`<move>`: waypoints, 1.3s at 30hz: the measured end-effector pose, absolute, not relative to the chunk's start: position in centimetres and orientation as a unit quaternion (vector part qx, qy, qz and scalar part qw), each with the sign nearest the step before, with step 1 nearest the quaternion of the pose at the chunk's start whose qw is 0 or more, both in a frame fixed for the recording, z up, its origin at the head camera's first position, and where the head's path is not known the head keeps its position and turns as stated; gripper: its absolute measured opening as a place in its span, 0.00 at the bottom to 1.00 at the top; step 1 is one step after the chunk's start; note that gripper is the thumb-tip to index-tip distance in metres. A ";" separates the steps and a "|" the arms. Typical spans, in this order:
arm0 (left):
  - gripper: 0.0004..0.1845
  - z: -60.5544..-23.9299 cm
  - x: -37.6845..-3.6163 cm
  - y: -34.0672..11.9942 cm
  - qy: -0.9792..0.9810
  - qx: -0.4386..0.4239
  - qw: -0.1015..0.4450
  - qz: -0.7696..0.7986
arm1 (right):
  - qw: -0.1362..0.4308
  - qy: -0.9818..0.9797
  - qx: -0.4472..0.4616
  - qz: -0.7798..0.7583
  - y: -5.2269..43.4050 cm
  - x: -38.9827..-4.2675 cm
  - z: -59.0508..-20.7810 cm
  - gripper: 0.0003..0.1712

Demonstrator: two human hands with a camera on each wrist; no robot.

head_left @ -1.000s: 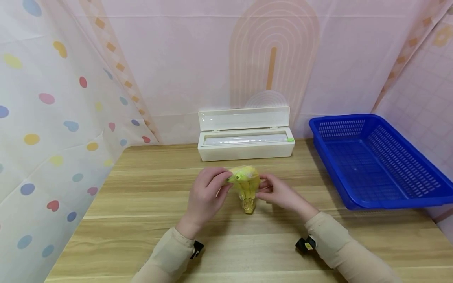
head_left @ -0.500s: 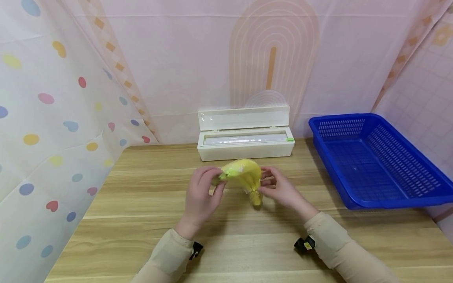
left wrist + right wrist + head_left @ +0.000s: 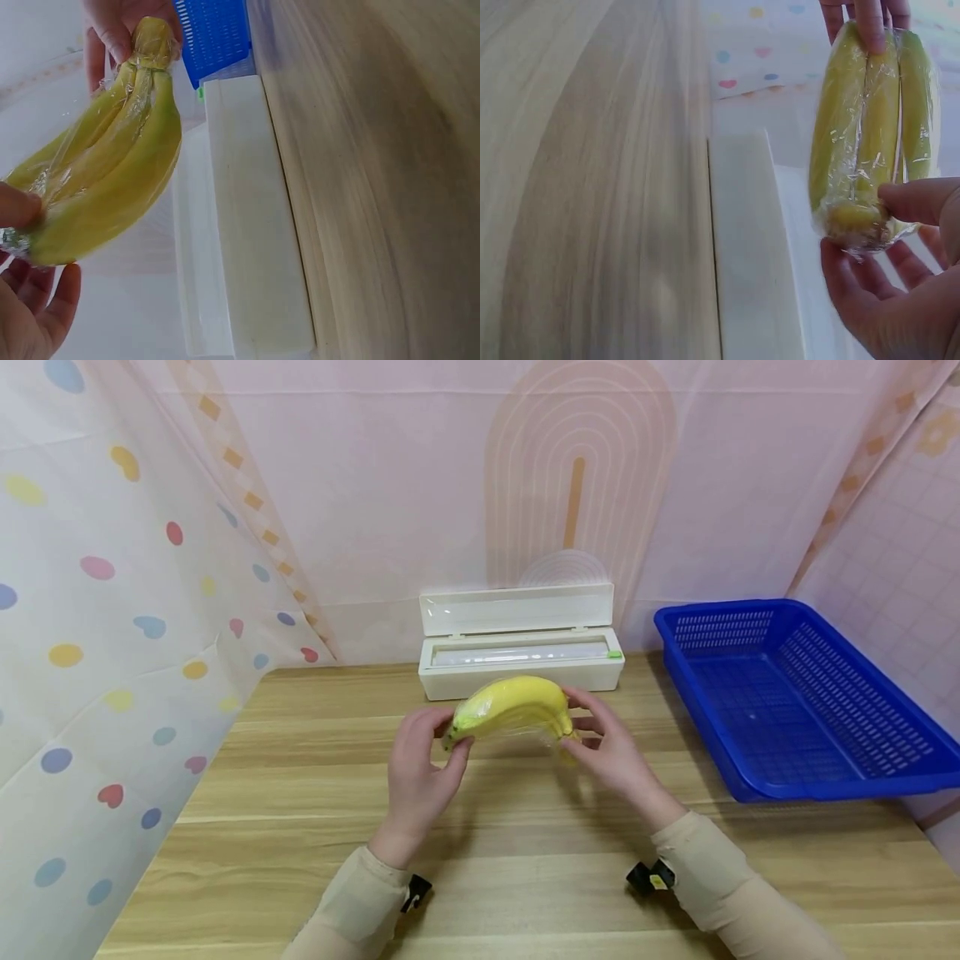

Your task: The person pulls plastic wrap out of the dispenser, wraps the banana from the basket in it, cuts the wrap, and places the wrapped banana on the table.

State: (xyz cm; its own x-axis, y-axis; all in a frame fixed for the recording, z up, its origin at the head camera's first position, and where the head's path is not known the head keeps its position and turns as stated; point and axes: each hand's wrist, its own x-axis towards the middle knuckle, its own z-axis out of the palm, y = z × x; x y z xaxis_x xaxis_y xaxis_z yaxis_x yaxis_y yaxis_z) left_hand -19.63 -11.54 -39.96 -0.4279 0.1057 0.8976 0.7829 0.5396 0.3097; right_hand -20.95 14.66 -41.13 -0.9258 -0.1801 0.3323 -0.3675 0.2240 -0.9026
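A small bunch of yellow bananas (image 3: 513, 700), wrapped in clear cling film, is held up over the table between both hands. My left hand (image 3: 422, 768) pinches the greenish tips, thumb on the near side. At the stem end, my right hand (image 3: 611, 752) grips the bunch between thumb and fingers. Several bananas side by side show in the left wrist view, where the film (image 3: 71, 161) shines and crinkles along them. In the right wrist view the thumb presses by the stem (image 3: 855, 217), fingers beneath.
Behind the hands, a white cling film dispenser box (image 3: 521, 678) stands with its lid (image 3: 517, 612) raised and a roll (image 3: 521, 656) inside. To the right is a blue perforated plastic basket (image 3: 750, 789). The wooden table (image 3: 300, 827) meets patterned cloth hangings at the back and left.
The bananas have turned from stem towards me to lying crosswise, and risen slightly. My left hand has shifted left with the tips; my right hand has moved right and up with the stem.
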 end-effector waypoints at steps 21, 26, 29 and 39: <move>0.13 -40.4 -19.4 -11.9 -0.786 -0.272 0.414 -0.370 | 0.287 -0.791 0.290 0.456 15.6 -20.2 -39.9 0.37; 0.15 -40.7 -19.6 -11.9 -0.780 -0.278 0.427 -0.364 | 0.334 -0.776 0.337 0.415 16.0 -20.9 -40.3 0.40; 0.16 -40.9 -19.7 -12.0 -0.774 -0.287 0.435 -0.359 | 0.363 -0.767 0.358 0.389 16.1 -21.0 -40.3 0.41; 0.13 -41.2 -20.1 -11.9 -0.701 -0.323 0.496 -0.398 | 0.388 -0.754 0.347 0.400 16.1 -21.1 -40.1 0.42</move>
